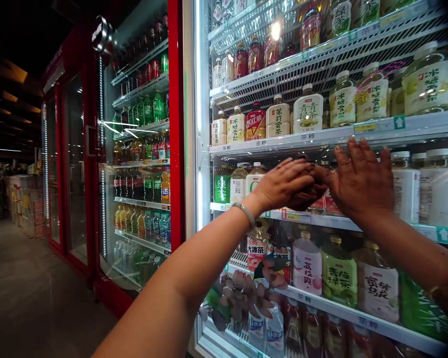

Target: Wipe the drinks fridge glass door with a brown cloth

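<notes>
My left hand (289, 181) reaches in from the lower left, a pale bracelet (245, 213) at its wrist. Its fingers stretch to the right at the glass door (261, 248) of a lit drinks cooler. A dark brown shape just under the fingers looks like the hand's reflection; I cannot tell for sure. My right hand (366, 184) comes from the right with its fingers spread upward, seemingly flat against the same glass. The two hands nearly meet at the right thumb. Behind the glass, bottled drinks (308, 112) stand in rows on white shelves (276, 141).
A red-framed cooler (177, 119) with green, dark and orange bottles stands to the left. Another red cooler (59, 164) lies beyond it. Cartons (26, 199) are stacked along the dim aisle floor (26, 288). Flower-like reflections show low on the glass.
</notes>
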A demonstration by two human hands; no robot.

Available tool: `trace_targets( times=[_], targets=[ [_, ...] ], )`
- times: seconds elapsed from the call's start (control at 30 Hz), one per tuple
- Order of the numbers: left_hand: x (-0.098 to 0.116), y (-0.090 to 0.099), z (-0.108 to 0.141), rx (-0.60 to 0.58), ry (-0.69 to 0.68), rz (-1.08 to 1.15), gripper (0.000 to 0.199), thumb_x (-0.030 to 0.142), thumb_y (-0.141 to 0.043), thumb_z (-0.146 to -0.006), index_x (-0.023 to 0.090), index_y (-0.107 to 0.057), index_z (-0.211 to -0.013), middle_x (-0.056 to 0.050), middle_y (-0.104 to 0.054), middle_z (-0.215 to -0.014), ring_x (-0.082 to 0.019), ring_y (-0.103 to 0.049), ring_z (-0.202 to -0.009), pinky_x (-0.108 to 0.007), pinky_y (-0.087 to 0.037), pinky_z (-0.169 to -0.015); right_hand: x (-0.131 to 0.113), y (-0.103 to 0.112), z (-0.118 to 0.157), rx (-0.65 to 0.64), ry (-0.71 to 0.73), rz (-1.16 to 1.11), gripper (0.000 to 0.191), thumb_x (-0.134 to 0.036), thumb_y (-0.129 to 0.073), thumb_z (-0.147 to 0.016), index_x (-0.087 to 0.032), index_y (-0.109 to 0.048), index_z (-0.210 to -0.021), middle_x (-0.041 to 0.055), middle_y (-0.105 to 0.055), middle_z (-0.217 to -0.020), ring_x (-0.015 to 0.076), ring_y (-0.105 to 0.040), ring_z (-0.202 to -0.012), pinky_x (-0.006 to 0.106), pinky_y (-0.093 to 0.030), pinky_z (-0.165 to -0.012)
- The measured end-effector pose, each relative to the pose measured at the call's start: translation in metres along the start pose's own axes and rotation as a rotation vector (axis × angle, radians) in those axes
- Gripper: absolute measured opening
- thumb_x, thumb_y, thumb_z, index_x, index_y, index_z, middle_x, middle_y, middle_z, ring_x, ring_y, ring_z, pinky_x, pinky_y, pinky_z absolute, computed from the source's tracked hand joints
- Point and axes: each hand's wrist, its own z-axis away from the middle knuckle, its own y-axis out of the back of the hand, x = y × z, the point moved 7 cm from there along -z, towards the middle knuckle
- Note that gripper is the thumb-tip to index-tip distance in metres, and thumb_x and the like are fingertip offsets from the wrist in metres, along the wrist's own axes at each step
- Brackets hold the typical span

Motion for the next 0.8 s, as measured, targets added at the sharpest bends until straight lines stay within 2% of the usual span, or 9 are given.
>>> trace_targets(
  times=[0.1, 0.2, 0.27, 0.37, 0.43, 0.5, 0.63, 0.7, 0.8],
  targets=[
    [-0.046, 0.02, 0.004, 0.193, 0.328, 0.018, 0.04, 0.035, -0.059, -0.097, 0.024, -0.059, -0.135, -0.011, -0.051, -0.158, -0.026, -0.039, -0.155, -0.054, -0.028, -0.132, -0.001, 0.0, 0.0, -0.002, -0.011, 0.01, 0.061, -0.029, -0.05, -0.098, -0.016, -0.043, -0.157, 0.0172, -0.036, -0.167, 0.0293, -0.026, -0.159, 0.056, -0.014, -0.132],
    [-0.051, 0.023, 0.014, 0.406, 0.66, -0.001, 0.045, 0.033, -0.065, -0.093, 0.018, -0.057, -0.134, -0.018, -0.048, -0.158, -0.031, -0.036, -0.155, -0.058, -0.026, -0.131, -0.001, 0.0, 0.0, -0.009, -0.02, 0.006, 0.061, -0.03, -0.051, -0.098, -0.017, -0.042, -0.157, 0.018, -0.037, -0.167, 0.0298, -0.027, -0.159, 0.057, -0.014, -0.131],
    [-0.028, 0.013, 0.012, 0.393, 0.593, -0.021, 0.047, 0.038, -0.066, -0.093, 0.017, -0.058, -0.134, -0.018, -0.048, -0.157, -0.032, -0.034, -0.155, -0.058, -0.022, -0.132, -0.001, 0.0, 0.0, -0.009, -0.016, -0.001, 0.061, -0.031, -0.051, -0.098, -0.018, -0.043, -0.157, 0.018, -0.037, -0.167, 0.0304, -0.027, -0.159, 0.058, -0.015, -0.131],
    [0.011, -0.005, 0.003, 0.173, 0.094, 0.003, 0.039, 0.042, -0.057, -0.099, 0.022, -0.062, -0.133, -0.012, -0.053, -0.155, -0.026, -0.037, -0.155, -0.051, -0.026, -0.133, -0.001, 0.0, -0.001, -0.004, -0.008, -0.012, 0.06, -0.031, -0.051, -0.099, -0.018, -0.044, -0.156, 0.0178, -0.038, -0.166, 0.0306, -0.028, -0.159, 0.058, -0.015, -0.131],
    [0.007, -0.005, 0.006, 0.077, -0.065, 0.011, 0.039, 0.042, -0.056, -0.1, 0.023, -0.063, -0.133, -0.011, -0.055, -0.154, -0.025, -0.039, -0.154, -0.049, -0.028, -0.132, 0.0, 0.0, 0.0, -0.014, -0.015, -0.015, 0.06, -0.032, -0.051, -0.099, -0.019, -0.042, -0.157, 0.0178, -0.038, -0.166, 0.0305, -0.028, -0.159, 0.059, -0.015, -0.131],
    [-0.023, 0.004, 0.009, 0.121, 0.064, 0.007, 0.039, 0.036, -0.059, -0.099, 0.023, -0.06, -0.135, -0.012, -0.055, -0.153, -0.025, -0.04, -0.154, -0.049, -0.032, -0.13, 0.0, 0.0, 0.001, -0.026, -0.021, -0.01, 0.061, -0.032, -0.052, -0.099, -0.021, -0.041, -0.158, 0.0177, -0.037, -0.167, 0.0304, -0.027, -0.159, 0.058, -0.015, -0.131],
    [-0.072, 0.018, 0.022, 0.424, 0.633, -0.024, 0.051, 0.025, -0.058, -0.097, 0.025, -0.043, -0.145, -0.014, -0.044, -0.161, -0.03, -0.035, -0.155, -0.062, -0.035, -0.127, 0.001, 0.0, 0.002, -0.009, -0.01, 0.007, 0.058, -0.033, -0.05, -0.1, -0.017, -0.044, -0.156, 0.0171, -0.037, -0.167, 0.0298, -0.027, -0.159, 0.055, -0.013, -0.132],
    [-0.063, 0.013, 0.027, 0.515, 0.735, -0.017, 0.052, 0.024, -0.059, -0.096, 0.024, -0.041, -0.144, -0.017, -0.043, -0.159, -0.034, -0.036, -0.153, -0.068, -0.034, -0.125, 0.001, -0.001, -0.001, 0.006, -0.025, 0.008, 0.056, -0.033, -0.049, -0.101, -0.015, -0.046, -0.154, 0.0178, -0.04, -0.166, 0.0305, -0.029, -0.158, 0.056, -0.011, -0.132],
    [-0.029, 0.005, 0.029, 0.531, 0.604, 0.023, 0.049, 0.023, -0.067, -0.091, 0.023, -0.048, -0.136, -0.017, -0.05, -0.152, -0.034, -0.042, -0.15, -0.065, -0.035, -0.126, -0.011, -0.009, -0.009, -0.016, -0.024, -0.022, 0.056, -0.033, -0.05, -0.099, -0.013, -0.049, -0.152, 0.0191, -0.041, -0.164, 0.0325, -0.031, -0.157, 0.062, -0.009, -0.131]
  ],
)
